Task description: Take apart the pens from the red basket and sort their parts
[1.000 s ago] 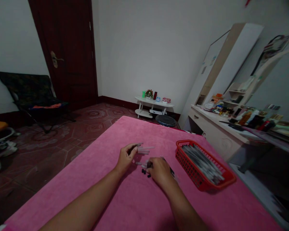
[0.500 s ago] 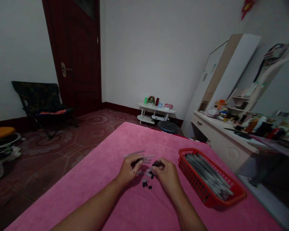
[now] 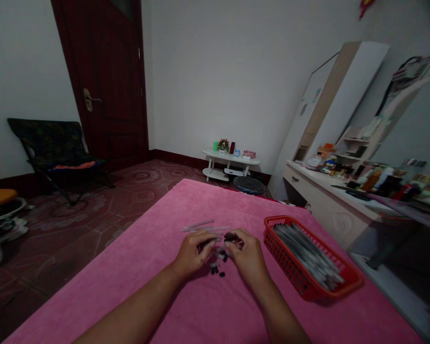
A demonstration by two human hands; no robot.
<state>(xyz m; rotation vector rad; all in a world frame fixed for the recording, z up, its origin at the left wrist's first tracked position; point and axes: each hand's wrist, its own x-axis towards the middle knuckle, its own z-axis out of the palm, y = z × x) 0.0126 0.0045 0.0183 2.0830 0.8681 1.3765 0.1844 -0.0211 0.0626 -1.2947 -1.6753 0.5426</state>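
My left hand (image 3: 192, 252) is closed, its fingers pinching what looks like a thin grey stick whose end points towards the right hand. Close beside it, my right hand (image 3: 249, 252) is closed with a small black piece at its fingertips; the two hands are a small gap apart. Beneath and between them lie several small black pieces (image 3: 221, 274) and some pale bits, too blurred to make out. Just beyond the hands, a few thin pale sticks (image 3: 201, 223) lie on the pink cloth (image 3: 129, 267).
At the right of the cloth stands a red plastic basket (image 3: 354, 283) holding many thin grey sticks (image 3: 308, 255). A dressing table (image 3: 317, 200) crowded with bottles stands further right. Beyond the far edge are a round black stool (image 3: 249, 185) and a low white stand (image 3: 215, 155).
My hands have drawn slightly closer together, and the right fingertips have risen a little towards the left hand. The camera view has shifted slightly; the basket and loose pieces stay put.
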